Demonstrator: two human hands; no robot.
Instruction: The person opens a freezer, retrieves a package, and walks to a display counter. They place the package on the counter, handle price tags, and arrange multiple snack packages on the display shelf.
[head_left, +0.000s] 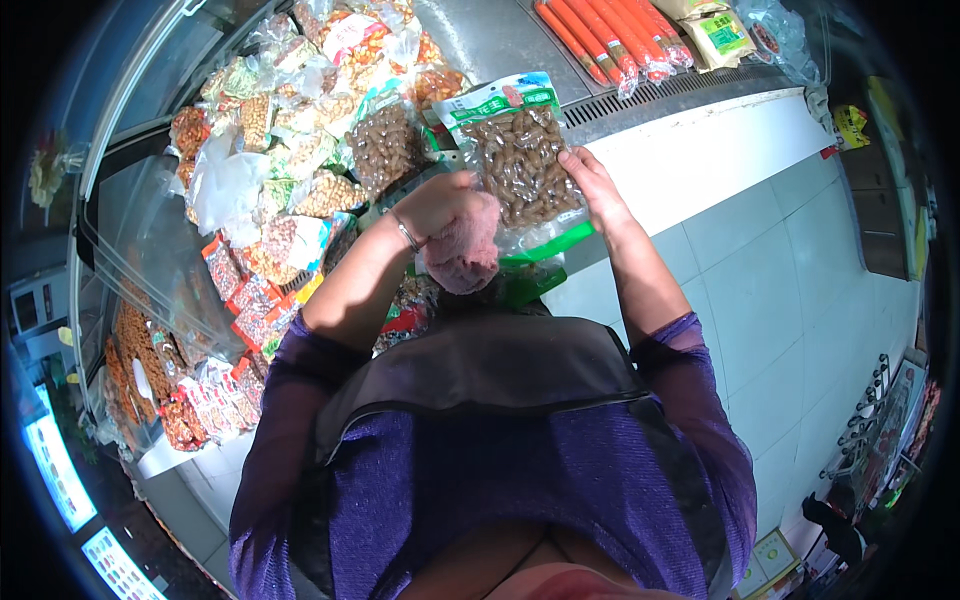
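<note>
A clear plastic bag of peanuts in their shells (525, 161), with a green and white printed top, is held up before me. My right hand (596, 187) grips its right edge, thumb on the front. At the bag's left edge is my left hand (442, 206), closed around a bunched pink cloth (465, 247); whether its fingers also pinch the bag is hidden. A second bag of similar brown nuts (384, 146) stands just left of the held one. Below the held bag, a bright green strip (551, 244) shows.
Many packaged snacks (300, 135) crowd the metal display counter (495, 37) on the left. Orange-red wrapped sticks (607, 34) and a tan packet (716, 37) lie at the back right. A white counter ledge (697, 157) borders the tiled floor (780, 247). Curved clear panels (161, 247) edge the left side.
</note>
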